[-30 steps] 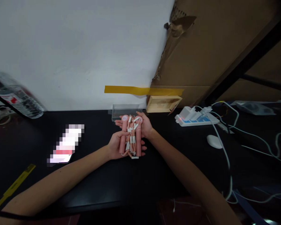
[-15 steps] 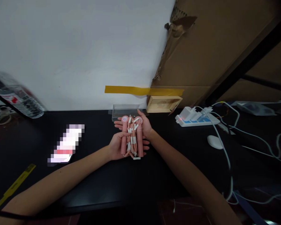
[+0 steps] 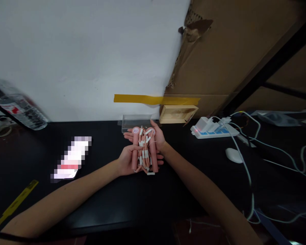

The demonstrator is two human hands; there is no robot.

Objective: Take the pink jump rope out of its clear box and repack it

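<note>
A pink jump rope (image 3: 155, 154) with two handles and white and pink beads lies bundled across both my palms, its handles pointing away from me on either side of the folded cord. My left hand (image 3: 125, 160) supports the near part from below, its thumb over the left handle and its fingertips showing past the right one. Under the far part lies my right hand (image 3: 158, 136), palm up, with its thumb stretched out and fingertips showing at the left. A clear plastic box (image 3: 135, 119) stands just behind the hands.
On the black table (image 3: 112, 200), a lit phone (image 3: 75, 156) and a plastic bottle (image 3: 20, 109) are at the left. A shallow cardboard box (image 3: 178, 115) stands at the back. To the right are a power strip (image 3: 214, 131), cables and a white mouse (image 3: 234, 155).
The near end of the right handle has swung slightly to the right, and the beads beside it have spread a little. Both hands have stayed nearly in place.
</note>
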